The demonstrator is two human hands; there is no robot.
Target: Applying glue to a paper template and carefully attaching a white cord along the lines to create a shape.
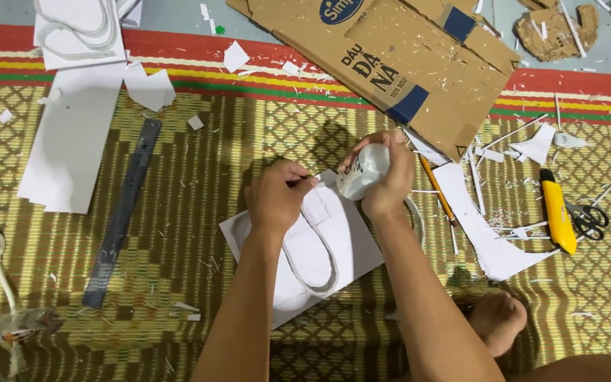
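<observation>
Partly hidden white foam piece (319, 247) pressed by left hand (275, 198), fingers curled.
Small glue bottle (363, 171) is gripped by right hand (387, 180); ruler (123, 212), cutter (557, 210) lie apart.

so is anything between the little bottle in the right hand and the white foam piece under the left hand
Nothing visible stands between them. The right hand holds the small white bottle tilted just above the upper edge of the white foam piece, beside the left hand that presses on it. The pencil lies off to the right.
</observation>
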